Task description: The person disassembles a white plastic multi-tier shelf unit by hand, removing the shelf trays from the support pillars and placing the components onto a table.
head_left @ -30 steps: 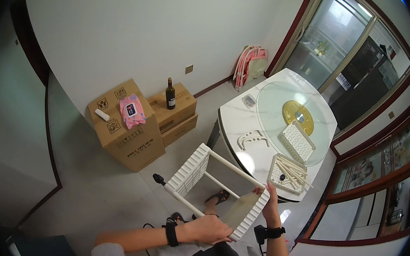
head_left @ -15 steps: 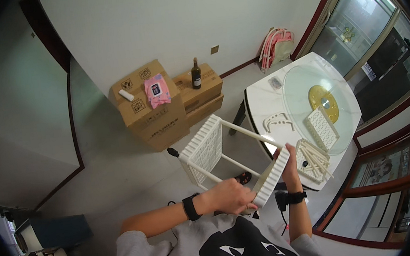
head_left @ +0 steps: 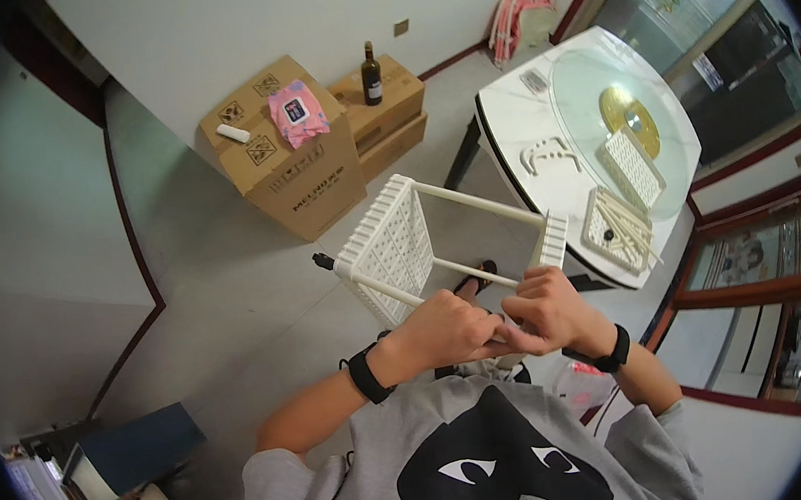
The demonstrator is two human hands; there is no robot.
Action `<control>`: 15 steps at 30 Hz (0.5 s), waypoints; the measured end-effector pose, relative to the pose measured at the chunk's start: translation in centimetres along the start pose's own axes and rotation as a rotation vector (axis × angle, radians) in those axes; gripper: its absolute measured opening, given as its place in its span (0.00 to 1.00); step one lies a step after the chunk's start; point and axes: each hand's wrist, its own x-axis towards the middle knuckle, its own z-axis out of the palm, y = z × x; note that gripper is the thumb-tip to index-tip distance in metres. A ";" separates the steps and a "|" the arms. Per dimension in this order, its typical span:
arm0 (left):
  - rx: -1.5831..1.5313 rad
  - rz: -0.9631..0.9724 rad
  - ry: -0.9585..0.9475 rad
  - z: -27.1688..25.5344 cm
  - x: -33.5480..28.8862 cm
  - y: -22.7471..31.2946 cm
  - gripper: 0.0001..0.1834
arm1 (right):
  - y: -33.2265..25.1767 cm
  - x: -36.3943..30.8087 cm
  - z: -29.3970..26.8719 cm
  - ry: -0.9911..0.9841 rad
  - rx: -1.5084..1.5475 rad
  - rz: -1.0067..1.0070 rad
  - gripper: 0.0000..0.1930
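A white plastic shelf rack stands tilted before me, its two slatted trays joined by round white poles. A black caster sticks out from the far tray's outer side. At the near corner of the tray closest to me, my left hand is closed, knuckles up. My right hand is closed beside it, against that tray's ribbed edge. The fingertips of both hands meet at the corner, and the exact grip underneath is hidden.
On the marble-look table at right are a glass turntable, curved white pieces, a lattice tray and another tray with loose poles. Cardboard boxes holding a wipes pack and bottle stand ahead.
My right hand has slid from the tray's far right end to its near corner, beside my left hand. The view has tilted, so boxes and table sit higher.
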 end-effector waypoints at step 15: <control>0.084 -0.141 -0.193 4.4 -3.6 -0.4 0.27 | 3.0 -4.2 -4.6 0.605 0.269 0.377 0.18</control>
